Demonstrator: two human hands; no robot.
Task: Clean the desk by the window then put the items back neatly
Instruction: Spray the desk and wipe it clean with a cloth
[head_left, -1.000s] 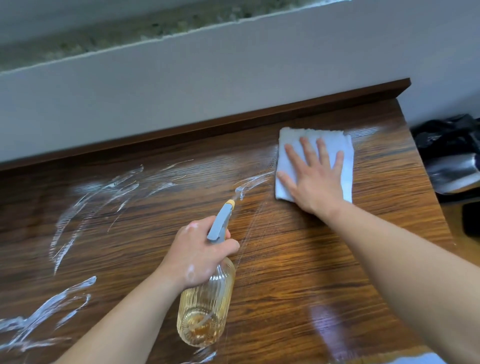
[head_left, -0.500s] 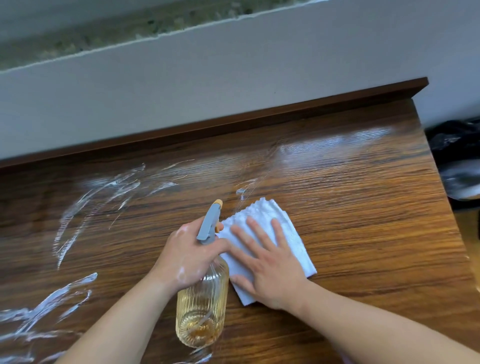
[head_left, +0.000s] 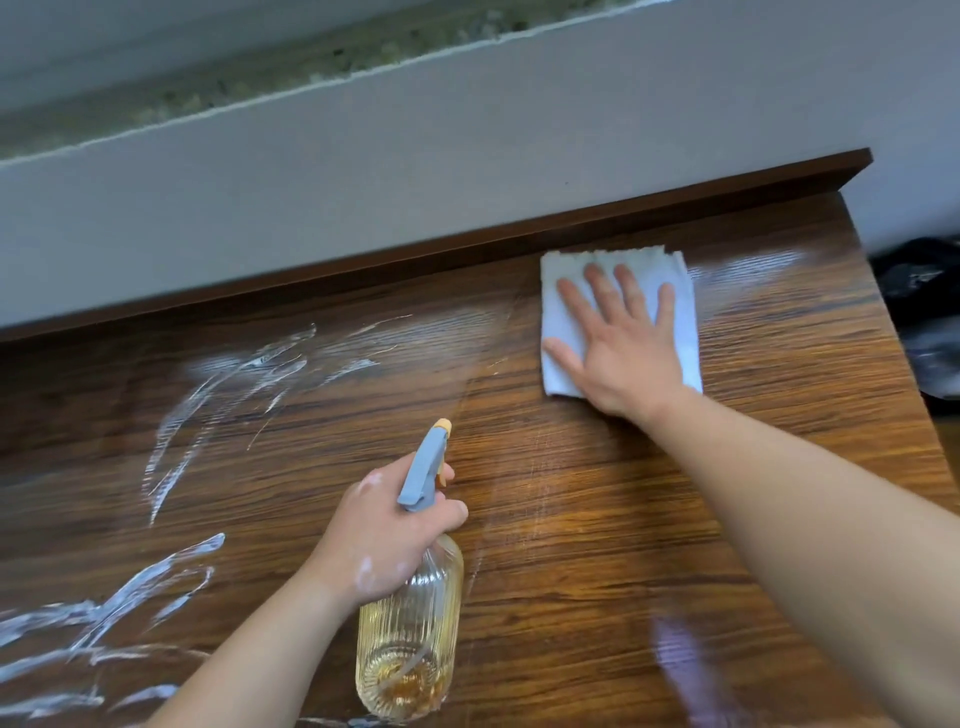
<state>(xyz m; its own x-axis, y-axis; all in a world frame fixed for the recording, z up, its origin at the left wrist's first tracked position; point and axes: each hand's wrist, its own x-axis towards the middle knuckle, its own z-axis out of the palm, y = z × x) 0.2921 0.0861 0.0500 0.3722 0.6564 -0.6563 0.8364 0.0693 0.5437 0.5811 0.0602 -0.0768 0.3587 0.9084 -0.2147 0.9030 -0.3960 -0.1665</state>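
Cloth (head_left: 684, 332) sat at the far right corner of the worktop (head_left: 597, 519) under the flat, straight fingers of the right hand (head_left: 623, 353), white streaks (head_left: 228, 384) lying well to its left, nearer the left hand (head_left: 384, 540), whose fingers clasped the spray bottle (head_left: 410, 639).

Blurred dark heap (head_left: 920, 299) cut off right, bottle (head_left: 410, 629) neck inside left hand (head_left: 382, 538)

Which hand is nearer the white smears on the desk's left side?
Left. The left hand, gripping the spray bottle, sits just right of the white smears; the right hand presses the cloth flat near the far right corner of the desk, well away.
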